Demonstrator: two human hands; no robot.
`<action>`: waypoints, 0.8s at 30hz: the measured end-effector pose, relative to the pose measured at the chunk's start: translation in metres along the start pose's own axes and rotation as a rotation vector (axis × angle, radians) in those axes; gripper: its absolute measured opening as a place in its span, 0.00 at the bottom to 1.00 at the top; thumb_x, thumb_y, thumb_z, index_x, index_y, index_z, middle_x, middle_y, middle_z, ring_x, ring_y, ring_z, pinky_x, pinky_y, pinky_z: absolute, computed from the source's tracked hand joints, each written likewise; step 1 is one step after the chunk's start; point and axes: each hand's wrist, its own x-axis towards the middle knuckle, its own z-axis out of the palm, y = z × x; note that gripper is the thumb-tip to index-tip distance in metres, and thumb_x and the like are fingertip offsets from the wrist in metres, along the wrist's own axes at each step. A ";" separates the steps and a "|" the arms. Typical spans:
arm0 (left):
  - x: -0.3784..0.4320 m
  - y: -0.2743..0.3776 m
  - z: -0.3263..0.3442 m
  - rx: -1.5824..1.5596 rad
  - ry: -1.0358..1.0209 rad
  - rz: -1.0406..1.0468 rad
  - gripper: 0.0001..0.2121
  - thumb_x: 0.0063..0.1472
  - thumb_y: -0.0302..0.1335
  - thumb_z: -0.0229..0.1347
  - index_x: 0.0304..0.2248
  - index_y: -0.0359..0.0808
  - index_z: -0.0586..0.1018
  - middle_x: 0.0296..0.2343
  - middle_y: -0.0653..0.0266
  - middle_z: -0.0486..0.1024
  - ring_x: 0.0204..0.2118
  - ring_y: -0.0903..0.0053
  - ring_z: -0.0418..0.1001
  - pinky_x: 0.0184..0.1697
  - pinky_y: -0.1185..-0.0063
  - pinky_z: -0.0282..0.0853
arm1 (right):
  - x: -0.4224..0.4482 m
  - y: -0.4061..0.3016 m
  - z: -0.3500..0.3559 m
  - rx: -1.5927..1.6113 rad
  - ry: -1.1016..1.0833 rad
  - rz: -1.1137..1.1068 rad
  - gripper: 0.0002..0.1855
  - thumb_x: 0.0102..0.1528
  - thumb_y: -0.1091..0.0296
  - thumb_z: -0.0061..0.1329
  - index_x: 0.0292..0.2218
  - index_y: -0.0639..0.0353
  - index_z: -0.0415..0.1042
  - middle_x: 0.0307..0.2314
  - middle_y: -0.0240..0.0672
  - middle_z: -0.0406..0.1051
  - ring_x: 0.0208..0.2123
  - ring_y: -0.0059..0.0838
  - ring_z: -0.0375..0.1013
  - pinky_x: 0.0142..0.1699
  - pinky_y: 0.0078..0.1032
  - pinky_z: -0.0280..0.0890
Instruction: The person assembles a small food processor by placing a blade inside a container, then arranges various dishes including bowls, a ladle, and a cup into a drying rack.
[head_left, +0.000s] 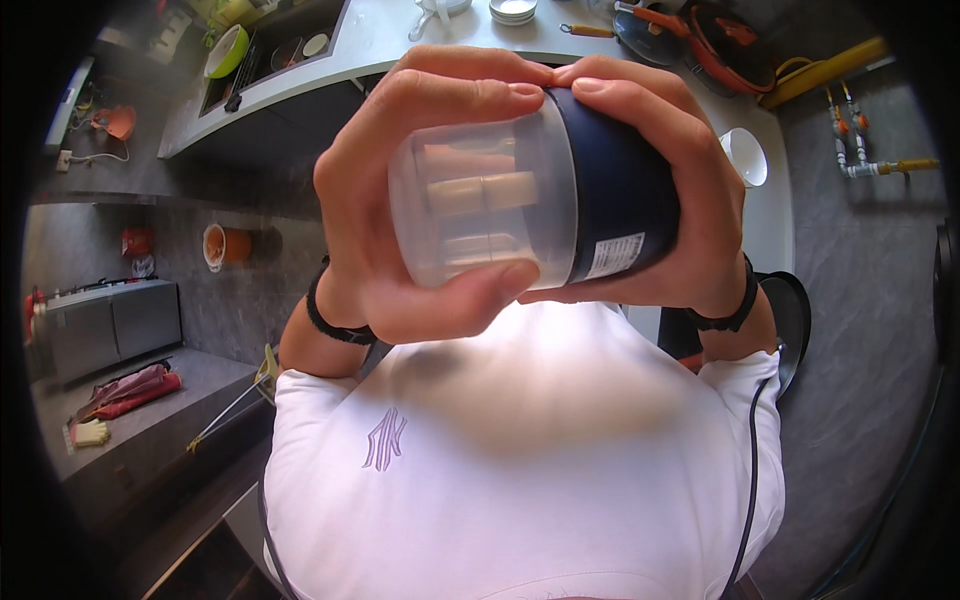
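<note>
Close under the camera, both hands hold a cylindrical container level on its side. My left hand (360, 172) wraps around its translucent plastic part (480, 225), thumb below and fingers over the top. Pale beige shapes show through the cloudy wall; I cannot tell whether they are inside or seen through it. My right hand (697, 172) grips the dark navy part (619, 180), which bears a white printed label (617, 254). The two parts meet at a seam in the middle. The fingertips of both hands come together above it. Each wrist wears a black band.
Beyond my hands runs a white counter (367, 37) with stacked white dishes (513, 9), a red pan (731, 49) and a white bowl (744, 157). A sink (274, 60) lies at upper left. A black pan (791, 322) is by my right elbow. An orange bucket (227, 247) stands left.
</note>
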 end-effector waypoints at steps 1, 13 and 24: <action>0.000 0.000 -0.001 0.004 -0.002 -0.012 0.34 0.41 0.43 0.63 0.46 0.31 0.71 0.45 0.44 0.69 0.48 0.61 0.70 0.48 0.72 0.68 | 0.000 0.001 0.001 -0.004 -0.003 -0.002 0.56 0.25 0.56 0.75 0.53 0.63 0.59 0.46 0.51 0.67 0.48 0.44 0.70 0.52 0.34 0.67; 0.002 -0.003 -0.005 0.013 0.074 -0.078 0.35 0.43 0.45 0.59 0.45 0.24 0.71 0.44 0.44 0.69 0.47 0.61 0.71 0.49 0.72 0.68 | 0.003 0.009 0.012 -0.020 0.027 0.027 0.55 0.25 0.58 0.75 0.52 0.63 0.61 0.45 0.48 0.68 0.47 0.44 0.71 0.51 0.32 0.68; 0.002 -0.002 -0.001 -0.232 0.193 -0.385 0.31 0.42 0.41 0.61 0.44 0.29 0.74 0.40 0.50 0.75 0.41 0.64 0.75 0.42 0.76 0.73 | 0.001 0.012 0.010 -0.089 -0.007 0.074 0.58 0.21 0.50 0.75 0.52 0.58 0.62 0.44 0.44 0.69 0.44 0.42 0.72 0.49 0.29 0.69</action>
